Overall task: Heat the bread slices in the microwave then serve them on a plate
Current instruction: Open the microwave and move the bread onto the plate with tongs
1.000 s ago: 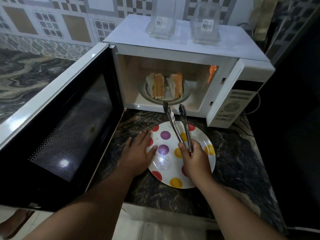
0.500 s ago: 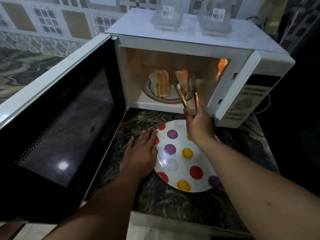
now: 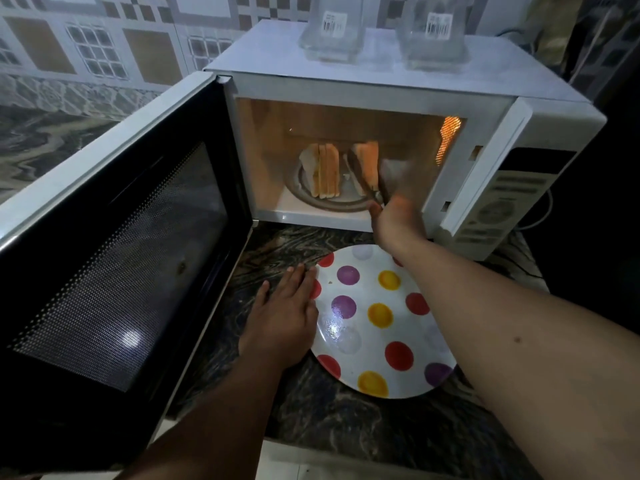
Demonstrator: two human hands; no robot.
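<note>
Metal tongs (image 3: 362, 178), gripped by the right hand (image 3: 398, 216), reach the right bread slices (image 3: 369, 162) inside the microwave (image 3: 381, 88); the left hand (image 3: 284, 317) lies flat, fingers together, touching the plate (image 3: 374, 341).

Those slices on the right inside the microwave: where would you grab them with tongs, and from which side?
Judging by their pose, clamp the right bread slices across their flat faces, coming in through the open front, as the tongs in the right hand do. They stand on edge, so the broad sides face sideways.
</note>
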